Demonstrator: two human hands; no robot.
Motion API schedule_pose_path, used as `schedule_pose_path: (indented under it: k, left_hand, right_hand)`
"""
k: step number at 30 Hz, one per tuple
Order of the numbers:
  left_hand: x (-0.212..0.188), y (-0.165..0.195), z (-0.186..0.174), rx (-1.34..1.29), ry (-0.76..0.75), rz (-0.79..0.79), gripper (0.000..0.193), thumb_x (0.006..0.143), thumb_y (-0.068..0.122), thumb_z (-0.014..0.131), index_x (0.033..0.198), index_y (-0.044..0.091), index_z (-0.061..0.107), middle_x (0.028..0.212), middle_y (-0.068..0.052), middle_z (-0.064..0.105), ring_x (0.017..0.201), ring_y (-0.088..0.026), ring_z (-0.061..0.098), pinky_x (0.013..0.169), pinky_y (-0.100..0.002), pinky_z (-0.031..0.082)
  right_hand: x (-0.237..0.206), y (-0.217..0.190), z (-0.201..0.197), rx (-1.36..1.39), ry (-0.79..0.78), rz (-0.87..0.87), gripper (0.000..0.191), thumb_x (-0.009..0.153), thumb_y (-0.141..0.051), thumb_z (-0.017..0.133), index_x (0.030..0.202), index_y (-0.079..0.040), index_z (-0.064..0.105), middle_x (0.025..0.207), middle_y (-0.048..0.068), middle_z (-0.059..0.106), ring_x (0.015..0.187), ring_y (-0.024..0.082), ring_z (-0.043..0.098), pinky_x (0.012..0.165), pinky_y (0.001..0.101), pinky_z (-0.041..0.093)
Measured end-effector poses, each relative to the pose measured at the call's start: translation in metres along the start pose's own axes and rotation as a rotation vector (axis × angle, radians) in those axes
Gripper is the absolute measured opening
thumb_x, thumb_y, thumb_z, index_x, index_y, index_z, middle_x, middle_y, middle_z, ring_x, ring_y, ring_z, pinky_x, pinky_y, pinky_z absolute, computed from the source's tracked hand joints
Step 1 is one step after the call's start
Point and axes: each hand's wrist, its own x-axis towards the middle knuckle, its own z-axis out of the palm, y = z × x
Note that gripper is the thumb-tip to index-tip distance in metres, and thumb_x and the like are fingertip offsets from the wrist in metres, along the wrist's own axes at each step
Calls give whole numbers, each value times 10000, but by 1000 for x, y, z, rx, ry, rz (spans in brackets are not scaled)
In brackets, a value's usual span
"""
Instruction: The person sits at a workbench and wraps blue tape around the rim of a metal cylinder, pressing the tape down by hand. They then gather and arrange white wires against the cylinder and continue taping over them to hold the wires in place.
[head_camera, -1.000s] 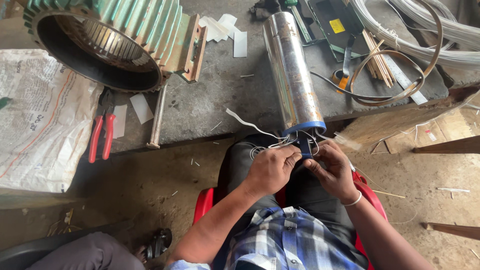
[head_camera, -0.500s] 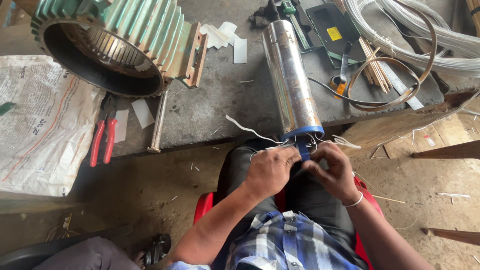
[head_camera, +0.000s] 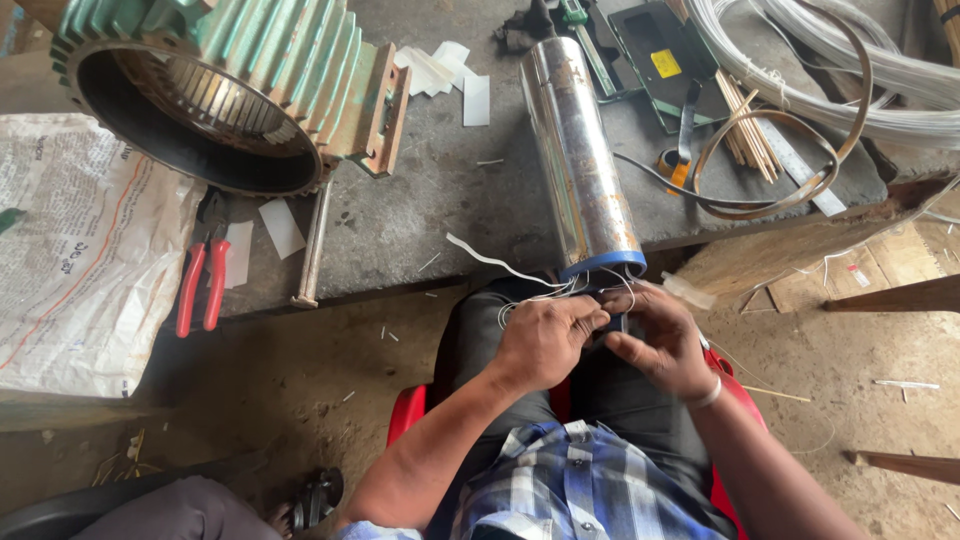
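both hands meet at the picture's centre, over the person's lap. left hand (head_camera: 545, 340) is clenched around thin white wires (head_camera: 520, 275) that spill from the blue-banded near end of a shiny steel cylinder (head_camera: 580, 160); right hand (head_camera: 665, 340) pinches the same bundle just beside it, fingers touching. the cylinder lies on the grey bench (head_camera: 430, 210), running toward 12 o'clock. at 10 o'clock sits a green finned motor housing (head_camera: 230, 90), with red-handled pliers (head_camera: 200, 285) below it at 9 o'clock beside a printed white sack (head_camera: 70, 250). white paper slips (head_camera: 450, 75) lie near 12. at 1 o'clock a dark flat case bears a small yellow rectangular label (head_camera: 663, 63).
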Motion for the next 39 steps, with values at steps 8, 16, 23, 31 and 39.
schedule_pose_path:
  k: [8,16,23,31,39]
  left_hand:
    - [-9,-11,8,8,118,79,144,958,223,668,976,100,741,772,-86,735,723,-291,744,637,-380,564]
    - [-14,-15,27,93,78,134,160,963,218,704,910,72,742,826,-109,737,727,-318,722,636,-410,553]
    - [-17,-11,8,-55,86,102,205,1016,232,652,1006,51,747,911,-118,749,798,-312,739,696,-380,579]
    - [-9,-4,-1,-33,-26,-38,347,998,372,640,913,47,728,800,-141,732,721,-310,722,650,-398,539]
    - [-3,-9,0,-107,-124,-173,364,1019,388,587,899,74,727,694,-76,713,619,-199,698,600,-358,524]
  right_hand:
    - [-15,14,-18,415,80,368,491,871,-224,811,1267,32,674,1034,107,684,826,145,643,686,301,542]
    - [-20,44,2,385,308,284,293,986,-79,821,1076,-31,546,914,19,556,770,84,528,675,247,470]
    - [-25,25,-6,-282,99,96,180,943,-104,791,994,-52,626,1044,-12,547,941,61,539,800,220,486]
    - [-12,4,-1,275,81,290,483,884,-48,795,1310,-14,568,1189,57,655,1107,140,609,943,305,501]
    - [-4,4,0,177,-34,149,566,840,-74,851,1351,-10,618,1280,61,571,1246,181,575,1081,352,458]
